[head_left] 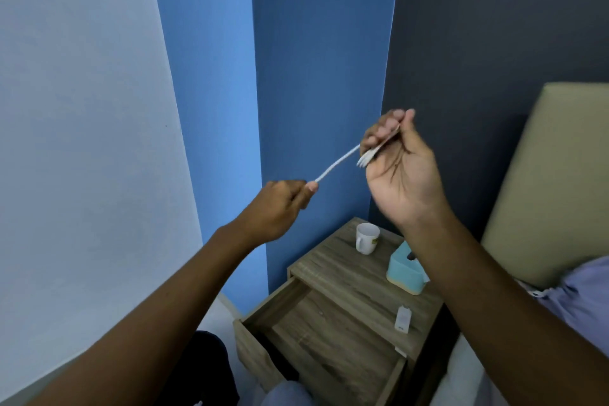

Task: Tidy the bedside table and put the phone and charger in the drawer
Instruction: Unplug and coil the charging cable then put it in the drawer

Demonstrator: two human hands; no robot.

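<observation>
Both my hands are raised in front of the blue wall, well above the bedside table (pixel 333 273). A white charger cable (pixel 336 161) stretches taut between them. My left hand (pixel 280 204) pinches its lower end. My right hand (pixel 402 168) grips several folded loops of the same cable, whose ends stick out by my fingers. Below, the table's drawer (pixel 316 333) stands pulled open, and its wooden bottom shows nothing inside. A white charger plug (pixel 402 318) lies on the tabletop near its front right edge. No phone is visible.
A white mug (pixel 366 238) stands at the back of the tabletop. A light blue tissue box (pixel 405 270) sits to its right, partly behind my right forearm. A beige headboard (pixel 553 181) and bedding with a lilac pillow (pixel 586 293) lie to the right.
</observation>
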